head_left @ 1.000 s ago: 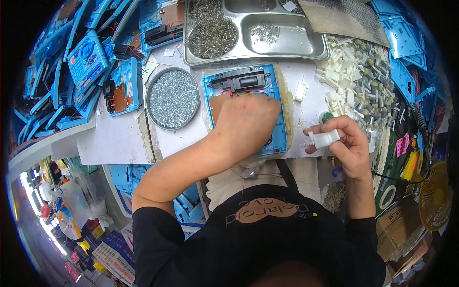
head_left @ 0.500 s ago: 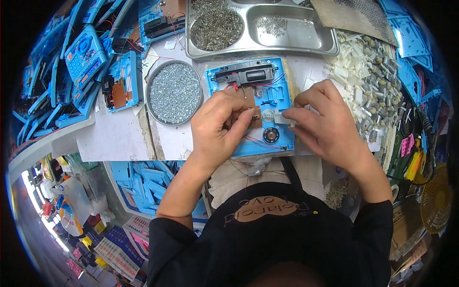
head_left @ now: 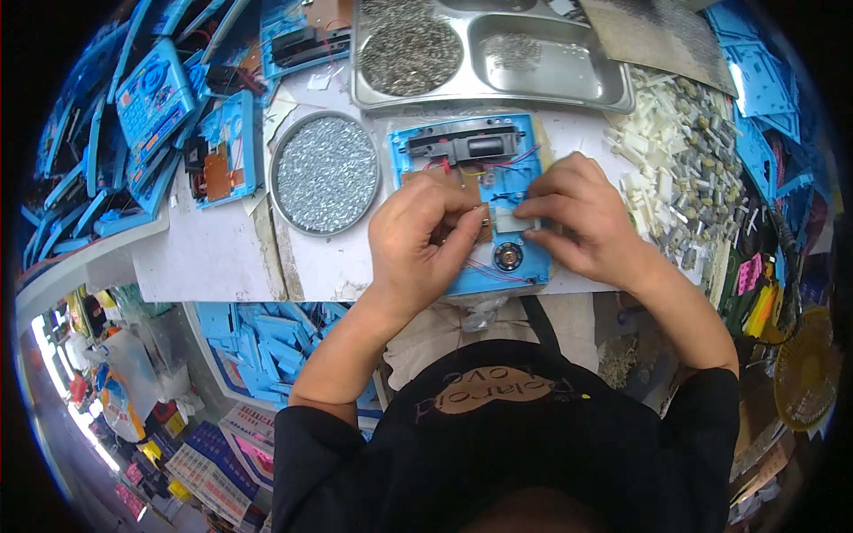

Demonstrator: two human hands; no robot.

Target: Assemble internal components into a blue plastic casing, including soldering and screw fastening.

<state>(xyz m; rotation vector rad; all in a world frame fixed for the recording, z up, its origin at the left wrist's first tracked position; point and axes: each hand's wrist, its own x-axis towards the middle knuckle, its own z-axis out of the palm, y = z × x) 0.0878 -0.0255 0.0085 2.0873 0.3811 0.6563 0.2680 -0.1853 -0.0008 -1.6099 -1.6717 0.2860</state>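
An open blue plastic casing (head_left: 520, 182) lies on the white table in front of me, with a black part at its top, red and blue wires and a small round speaker (head_left: 507, 257) near its lower edge. My left hand (head_left: 418, 240) rests on the casing's left half, fingertips pinching a brown circuit board (head_left: 482, 222). My right hand (head_left: 582, 218) comes in from the right and presses a small white plastic part (head_left: 508, 218) into the casing's middle. Both sets of fingertips almost meet there.
A round metal dish of small screws (head_left: 325, 173) sits left of the casing. A steel compartment tray (head_left: 498, 49) with more screws stands behind it. White and grey small parts (head_left: 680, 169) are heaped at the right. Blue casings (head_left: 151, 98) pile up at the left.
A second ago my right hand held the white part off to the right, and my left hand covered the casing. Both hands have since met over the casing's middle, with the part set into it.
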